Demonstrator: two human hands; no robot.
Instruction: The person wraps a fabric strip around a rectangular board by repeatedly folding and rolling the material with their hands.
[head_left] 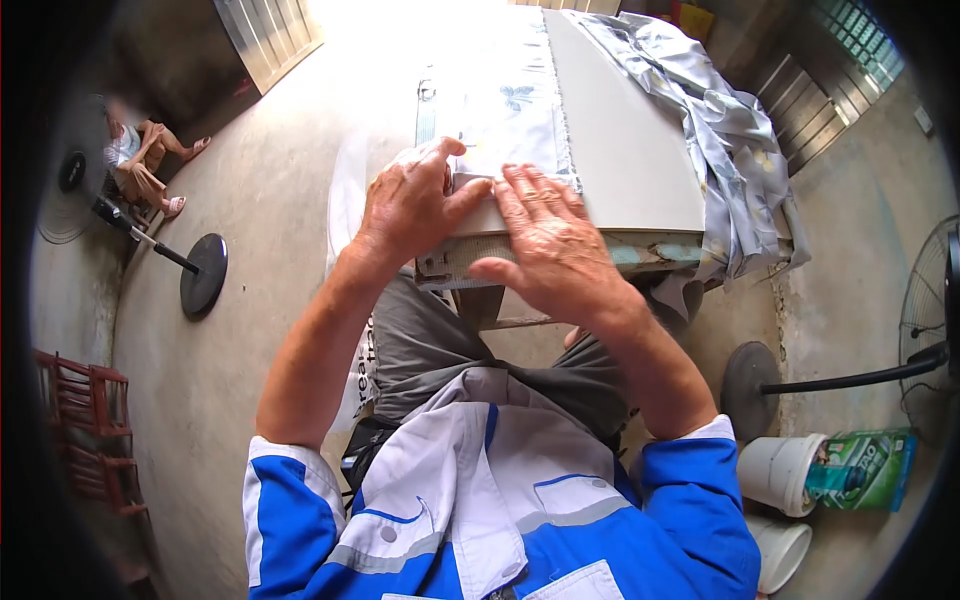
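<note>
A pale fabric piece (515, 95) with a frayed right edge and a grey-blue print lies on the white tabletop (640, 160). At its near end, my left hand (410, 195) curls with the thumb and fingers around the left corner; whatever sits between them is partly hidden. My right hand (550, 230) lies flat on the near edge, its fingers stretched forward and its thumb out to the left. The two hands are close together. A crumpled grey patterned cloth (715, 130) drapes over the table's right side and hangs down at the near corner.
Pedestal fans stand at the left (205, 275) and right (755, 385). A seated person (150, 165) is at the far left. Red wooden chairs (90, 430) are at lower left. White buckets (780, 475) and a green package (865, 468) lie at lower right.
</note>
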